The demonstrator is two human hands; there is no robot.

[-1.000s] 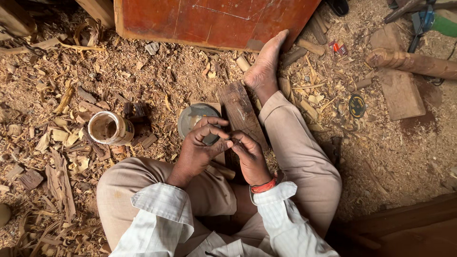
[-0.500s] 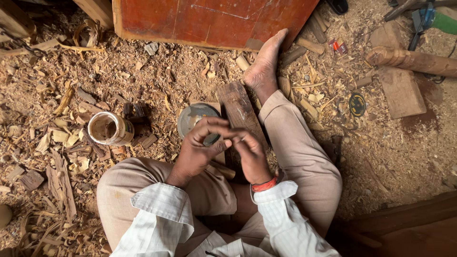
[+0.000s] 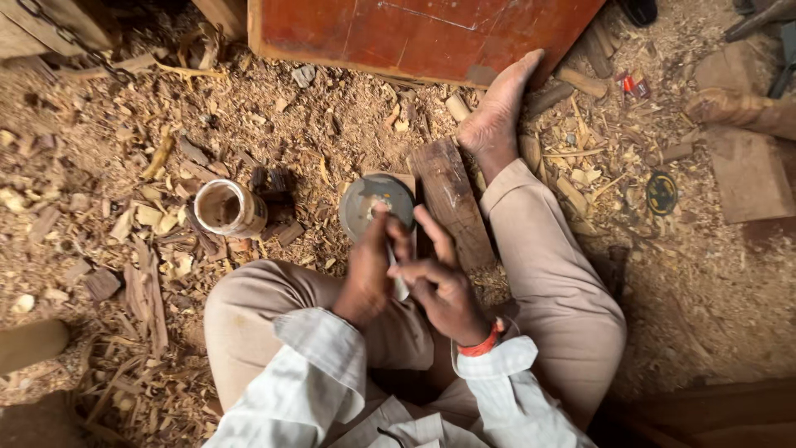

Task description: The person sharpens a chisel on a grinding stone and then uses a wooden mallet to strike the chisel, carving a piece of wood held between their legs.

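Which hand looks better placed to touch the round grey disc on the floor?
Left, probably. The left hand has its fingers reaching up over the round grey disc; the right hand sits lower, beside the wooden plank.

Left hand [image 3: 369, 270] has shifted up over the grey disc [image 3: 375, 203], apparently touching it.

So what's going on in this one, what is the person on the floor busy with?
A person sits on a floor strewn with wood chips, legs folded. Both hands meet in front of the knees: the left hand and right hand pinch a small pale piece between them; what it is cannot be told. Just beyond lie a round grey disc, a dark wooden block and a small open cup.
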